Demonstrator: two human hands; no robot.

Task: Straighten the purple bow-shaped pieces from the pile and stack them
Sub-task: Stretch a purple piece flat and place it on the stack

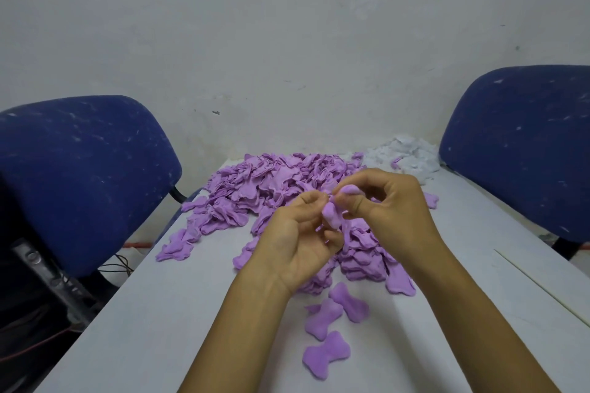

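Left hand (298, 242) and right hand (388, 201), fingers pinching one purple bow piece (332, 215), above the pile (271, 188) on the surface (153, 313).

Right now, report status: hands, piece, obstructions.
Left hand and right hand both pinch one purple bow piece above the pile. Three loose pieces lie near on table. Nothing in the way.

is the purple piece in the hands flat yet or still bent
Still bent. The purple piece curls between the left hand and right hand, both pinching it above the pile.
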